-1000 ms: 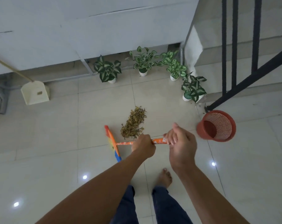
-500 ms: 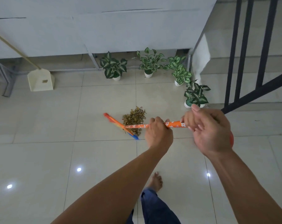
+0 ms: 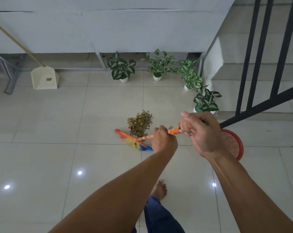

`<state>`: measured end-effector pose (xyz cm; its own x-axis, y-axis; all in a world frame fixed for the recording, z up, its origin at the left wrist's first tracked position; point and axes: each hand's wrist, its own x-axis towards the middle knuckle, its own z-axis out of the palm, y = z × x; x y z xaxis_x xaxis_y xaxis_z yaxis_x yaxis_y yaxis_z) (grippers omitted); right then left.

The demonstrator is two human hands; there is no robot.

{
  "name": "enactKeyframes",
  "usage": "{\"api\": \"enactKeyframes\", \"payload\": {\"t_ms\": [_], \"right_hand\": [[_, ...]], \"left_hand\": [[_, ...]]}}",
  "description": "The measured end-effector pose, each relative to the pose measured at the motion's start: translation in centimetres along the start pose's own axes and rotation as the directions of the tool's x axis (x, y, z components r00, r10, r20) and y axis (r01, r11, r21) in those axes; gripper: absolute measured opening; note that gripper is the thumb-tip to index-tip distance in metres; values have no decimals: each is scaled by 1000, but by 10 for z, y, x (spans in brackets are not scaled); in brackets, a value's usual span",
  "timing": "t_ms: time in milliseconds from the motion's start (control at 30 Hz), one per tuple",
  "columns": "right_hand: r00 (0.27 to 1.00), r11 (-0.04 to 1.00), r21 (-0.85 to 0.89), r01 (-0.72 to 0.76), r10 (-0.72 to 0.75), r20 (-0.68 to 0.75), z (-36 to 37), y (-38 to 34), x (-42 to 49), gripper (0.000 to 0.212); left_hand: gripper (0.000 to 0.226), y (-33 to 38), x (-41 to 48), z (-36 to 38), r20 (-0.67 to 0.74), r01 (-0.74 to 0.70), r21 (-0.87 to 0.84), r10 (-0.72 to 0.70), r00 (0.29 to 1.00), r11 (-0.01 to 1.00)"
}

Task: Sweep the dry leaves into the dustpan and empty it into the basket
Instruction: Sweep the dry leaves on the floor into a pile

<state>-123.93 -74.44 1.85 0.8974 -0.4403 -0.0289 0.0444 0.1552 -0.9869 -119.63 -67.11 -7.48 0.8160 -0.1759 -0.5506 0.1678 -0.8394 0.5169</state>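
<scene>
A pile of dry brown leaves (image 3: 139,123) lies on the tiled floor. I hold an orange broom with both hands: my left hand (image 3: 164,140) grips the patterned handle low down, and my right hand (image 3: 199,132) grips it higher up. The broom head (image 3: 134,141), with orange, yellow and blue bristles, touches the near left edge of the pile. A cream dustpan (image 3: 45,78) with a long wooden handle stands far left by the wall. The red mesh basket (image 3: 233,143) sits on the floor to the right, partly hidden behind my right hand.
Several potted green plants (image 3: 121,68) stand along the wall and the stair corner behind the leaves. A black stair railing (image 3: 260,64) rises at the right. A grey metal leg (image 3: 9,78) stands at far left. My bare foot (image 3: 159,189) is on the tiles below.
The broom head swung from left of the pile to its near edge, pushing the leaves into a tighter heap. Both hands moved up and right, and my right hand now covers part of the basket.
</scene>
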Motion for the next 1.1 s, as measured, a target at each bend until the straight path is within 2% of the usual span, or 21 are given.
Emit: {"api": "enactKeyframes", "payload": {"t_ms": [167, 333, 467, 567, 733, 900, 1000, 1100], "right_hand": [[992, 997, 29, 76, -78, 95, -1, -15, 5, 52], [980, 996, 80, 46, -60, 187, -5, -20, 3, 55], [987, 999, 54, -4, -5, 162, 2, -11, 4, 52], [993, 1000, 27, 2, -5, 119, 10, -8, 9, 51], [994, 994, 60, 94, -97, 46, 15, -17, 9, 50], [980, 974, 120, 190, -182, -75, 5, -46, -1, 48], [952, 959, 150, 240, -202, -231, 3, -62, -10, 52], [859, 947, 119, 298, -212, -465, 9, -72, -25, 55]], "left_hand": [[32, 9, -2, -8, -105, 10, -129, -24, 994, 992], [38, 4, -16, -3, -161, 78, -190, -110, 981, 979], [28, -6, -13, 1, -115, 134, -166, -154, 981, 977], [27, -3, -4, -2, -102, 124, -176, -143, 984, 977], [28, 9, 8, -18, -142, -18, -197, -10, 990, 980], [36, 22, 3, -32, -127, -225, -14, 221, 967, 974], [34, 31, -2, -37, -17, -354, 80, 357, 934, 932], [20, 41, -6, -41, 199, -528, 179, 495, 846, 830]]}}
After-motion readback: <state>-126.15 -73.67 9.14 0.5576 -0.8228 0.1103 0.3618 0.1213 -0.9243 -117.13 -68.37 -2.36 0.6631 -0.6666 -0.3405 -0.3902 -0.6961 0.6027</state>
